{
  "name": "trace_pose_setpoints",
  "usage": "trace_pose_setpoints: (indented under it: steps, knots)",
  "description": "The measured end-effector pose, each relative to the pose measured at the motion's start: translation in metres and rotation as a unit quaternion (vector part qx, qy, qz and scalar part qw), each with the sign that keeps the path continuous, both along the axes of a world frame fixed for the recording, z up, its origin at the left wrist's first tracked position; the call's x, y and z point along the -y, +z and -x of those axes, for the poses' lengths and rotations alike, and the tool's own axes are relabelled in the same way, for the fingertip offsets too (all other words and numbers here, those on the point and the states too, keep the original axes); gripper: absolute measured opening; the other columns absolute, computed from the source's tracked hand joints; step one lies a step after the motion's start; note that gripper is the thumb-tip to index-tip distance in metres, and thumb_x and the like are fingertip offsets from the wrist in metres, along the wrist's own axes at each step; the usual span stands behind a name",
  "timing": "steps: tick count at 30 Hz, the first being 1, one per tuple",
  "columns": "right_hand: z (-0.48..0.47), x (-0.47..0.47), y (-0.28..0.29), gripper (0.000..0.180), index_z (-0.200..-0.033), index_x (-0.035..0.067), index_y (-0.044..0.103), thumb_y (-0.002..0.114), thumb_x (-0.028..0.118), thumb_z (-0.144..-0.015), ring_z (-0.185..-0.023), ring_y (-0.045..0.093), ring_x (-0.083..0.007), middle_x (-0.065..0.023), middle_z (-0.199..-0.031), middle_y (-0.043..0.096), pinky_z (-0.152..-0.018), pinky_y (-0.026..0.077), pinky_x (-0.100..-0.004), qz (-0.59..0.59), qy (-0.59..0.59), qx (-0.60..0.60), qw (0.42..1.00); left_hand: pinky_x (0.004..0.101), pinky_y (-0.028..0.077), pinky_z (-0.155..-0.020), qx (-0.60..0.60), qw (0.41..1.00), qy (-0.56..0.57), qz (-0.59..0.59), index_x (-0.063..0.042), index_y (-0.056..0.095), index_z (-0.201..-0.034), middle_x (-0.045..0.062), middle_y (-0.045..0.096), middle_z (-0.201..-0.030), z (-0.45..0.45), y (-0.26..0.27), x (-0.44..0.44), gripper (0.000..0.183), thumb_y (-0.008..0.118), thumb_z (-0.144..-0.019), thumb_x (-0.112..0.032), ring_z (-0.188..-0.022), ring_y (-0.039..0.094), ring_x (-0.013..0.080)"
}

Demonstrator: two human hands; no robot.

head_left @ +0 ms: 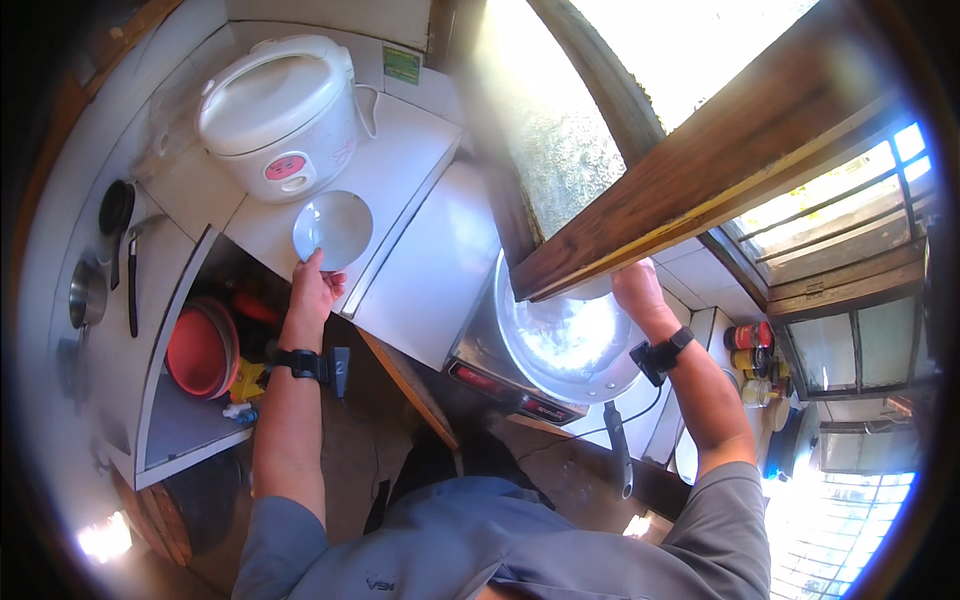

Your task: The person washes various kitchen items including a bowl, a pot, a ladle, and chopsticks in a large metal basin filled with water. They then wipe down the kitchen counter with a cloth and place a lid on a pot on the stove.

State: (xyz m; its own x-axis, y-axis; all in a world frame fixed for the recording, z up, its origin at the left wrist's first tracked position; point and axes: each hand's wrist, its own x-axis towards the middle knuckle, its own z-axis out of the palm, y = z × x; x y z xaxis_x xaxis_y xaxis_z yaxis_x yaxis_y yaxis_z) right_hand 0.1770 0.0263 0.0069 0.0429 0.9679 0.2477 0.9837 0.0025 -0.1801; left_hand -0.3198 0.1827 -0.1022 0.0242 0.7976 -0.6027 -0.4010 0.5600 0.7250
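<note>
My left hand (315, 285) grips the rim of a small white bowl or dish (345, 229), thumb on its near edge, over the tiled counter in front of a white rice cooker (277, 112). On the right, my right hand (637, 292) is at the far right side of a wide metal pan (570, 345) on a gas stove (480, 379). A wooden window frame hides part of the pan and of that hand's fingers, so what it holds cannot be told. The pan's dark handle (618, 450) points towards me.
The wooden window frame (675, 172) juts over the stove. Below the counter at left, an open shelf (202, 442) holds red basins (199, 349). A ladle (133, 277) and a small saucepan (88, 294) hang on the left. Jars (750, 349) stand at right.
</note>
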Motion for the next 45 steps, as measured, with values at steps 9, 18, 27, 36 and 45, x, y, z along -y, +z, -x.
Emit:
trace_pose_setpoints:
  steps: [9, 18, 27, 36, 45]
  knots:
    - [-0.002, -0.016, 0.006, 0.013, -0.091, 0.002, 0.066, 0.057, 0.004, -0.081, -0.082, 0.069, -0.0327, -0.0149, -0.084, 0.068, -0.068, 0.055, -0.0404, 0.143, 0.005, 0.218, 0.965, 0.0280, 0.043, -0.041, -0.066, 0.996, 0.012, -0.054, 0.000, 0.051, -0.109, 0.009, 0.059, -0.072, 0.002, 0.004, 0.020, 0.023, 0.048, -0.090, -0.012, -0.050, 0.055, 0.0168]
    - [0.002, 0.016, 0.022, 0.024, -0.103, -0.005, 0.064, 0.055, 0.000, -0.081, -0.063, 0.068, -0.0252, -0.0153, -0.078, 0.065, -0.054, 0.056, -0.0346, 0.467, -0.126, -0.295, 0.824, 0.0276, 0.047, -0.038, -0.052, 0.994, -0.065, -0.066, 0.005, 0.049, -0.114, 0.013, 0.061, -0.077, -0.025, 0.103, 0.173, 0.030, 0.049, -0.088, -0.009, -0.050, 0.057, 0.0167]
    - [-0.004, 0.030, 0.008, 0.019, -0.095, -0.010, 0.061, 0.056, -0.003, -0.079, -0.054, 0.064, -0.0229, -0.0149, -0.072, 0.062, -0.049, 0.054, -0.0318, 0.313, -0.123, -0.561, 0.756, 0.0284, 0.049, -0.045, 0.040, 0.973, -0.223, -0.052, 0.004, 0.047, -0.120, 0.012, 0.062, -0.089, -0.114, 0.169, 0.243, 0.033, 0.047, -0.090, -0.010, -0.062, 0.061, 0.0184]
    - [-0.070, 0.037, 0.066, 0.024, -0.098, -0.009, 0.065, 0.052, -0.005, -0.079, -0.054, 0.067, -0.0208, -0.0132, -0.073, 0.066, -0.050, 0.057, -0.0289, 0.237, -0.152, -0.489, 0.825, 0.0297, 0.058, -0.056, 0.015, 0.948, -0.313, -0.047, 0.003, 0.044, -0.123, 0.013, 0.062, -0.094, -0.211, 0.169, 0.229, 0.031, 0.041, -0.095, -0.009, -0.067, 0.064, 0.0173]
    - [-0.088, 0.051, 0.116, 0.027, -0.100, -0.010, 0.064, 0.049, -0.006, -0.078, -0.066, 0.071, -0.0264, -0.0181, -0.081, 0.067, -0.059, 0.060, -0.0327, 0.243, -0.139, -0.437, 0.855, 0.0360, 0.060, -0.063, -0.015, 0.950, -0.312, -0.002, 0.005, 0.042, -0.126, 0.017, 0.060, -0.106, -0.280, 0.132, 0.204, 0.035, 0.041, -0.092, -0.003, -0.072, 0.066, 0.0235]
